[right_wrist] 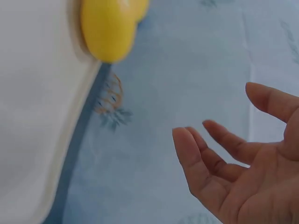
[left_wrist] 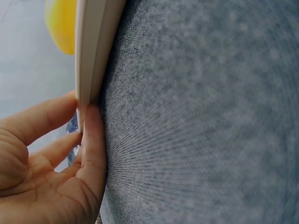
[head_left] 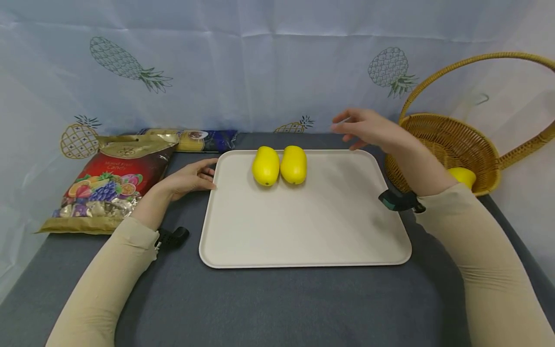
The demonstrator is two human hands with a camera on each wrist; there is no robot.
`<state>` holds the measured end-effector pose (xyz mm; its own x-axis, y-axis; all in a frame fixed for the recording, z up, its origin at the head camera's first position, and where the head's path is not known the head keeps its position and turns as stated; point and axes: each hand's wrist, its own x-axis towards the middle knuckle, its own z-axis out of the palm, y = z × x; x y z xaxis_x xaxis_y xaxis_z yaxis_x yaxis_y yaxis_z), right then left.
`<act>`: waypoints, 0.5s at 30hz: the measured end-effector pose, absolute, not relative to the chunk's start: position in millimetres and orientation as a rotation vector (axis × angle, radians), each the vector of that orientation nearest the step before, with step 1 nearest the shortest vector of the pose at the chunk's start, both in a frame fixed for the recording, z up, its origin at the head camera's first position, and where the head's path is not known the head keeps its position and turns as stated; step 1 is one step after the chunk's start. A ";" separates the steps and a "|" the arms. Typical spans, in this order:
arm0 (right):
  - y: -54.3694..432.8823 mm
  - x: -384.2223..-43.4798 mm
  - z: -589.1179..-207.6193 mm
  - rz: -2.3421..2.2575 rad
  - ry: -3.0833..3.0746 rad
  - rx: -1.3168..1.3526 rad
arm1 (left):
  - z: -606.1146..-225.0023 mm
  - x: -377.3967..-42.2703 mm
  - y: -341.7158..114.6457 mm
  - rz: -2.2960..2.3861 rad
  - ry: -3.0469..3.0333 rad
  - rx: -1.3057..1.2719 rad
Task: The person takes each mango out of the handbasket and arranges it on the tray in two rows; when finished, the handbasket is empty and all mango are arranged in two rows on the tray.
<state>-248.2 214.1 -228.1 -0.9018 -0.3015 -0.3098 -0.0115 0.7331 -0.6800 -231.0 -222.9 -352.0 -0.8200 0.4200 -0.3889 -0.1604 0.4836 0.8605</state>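
Note:
A cream tray lies on the dark cloth. My left hand pinches its left rim, thumb on the upper side and fingers along the outer side; the left wrist view shows this hand close up at the tray edge. Two smooth, oblong yellow fruits stand side by side near the tray's far edge. Above the tray's far right corner hovers my right hand, fingers loosely bent and spread. Nothing sits in its palm in the right wrist view, where the hand is apart from the yellow fruit.
On the right stands a wicker basket with a tall handle and a yellow fruit inside, partly hidden by my right forearm. At left lie a red candy bag and a blue-and-gold packet. A pineapple-print curtain hangs behind.

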 end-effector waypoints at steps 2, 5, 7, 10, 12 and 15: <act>230.3 -246.8 -215.6 -1.002 2.553 -0.239 | -352.0 -230.4 -223.4 1.339 2.167 0.217; 259.0 -247.9 -203.7 -1.037 2.565 -0.251 | -351.9 -230.0 -223.6 1.344 2.165 0.221; 279.2 -251.2 -199.7 -1.103 2.548 -0.244 | -352.4 -230.2 -223.9 1.349 2.161 0.217; 310.2 -257.9 -197.3 -1.179 2.521 -0.246 | -352.2 -230.1 -223.9 1.352 2.158 0.220; 330.1 -263.4 -196.3 -1.188 2.497 -0.225 | -352.4 -230.1 -223.9 1.354 2.158 0.221; 356.7 -270.2 -196.7 -1.113 2.503 -0.174 | -351.7 -229.6 -223.1 1.357 2.161 0.218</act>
<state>-270.2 356.7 -196.7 -0.9144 -0.2681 -0.3032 0.0456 0.6762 -0.7353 -229.6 -223.1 -351.7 -0.8228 0.4225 -0.3800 -0.1586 0.4714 0.8675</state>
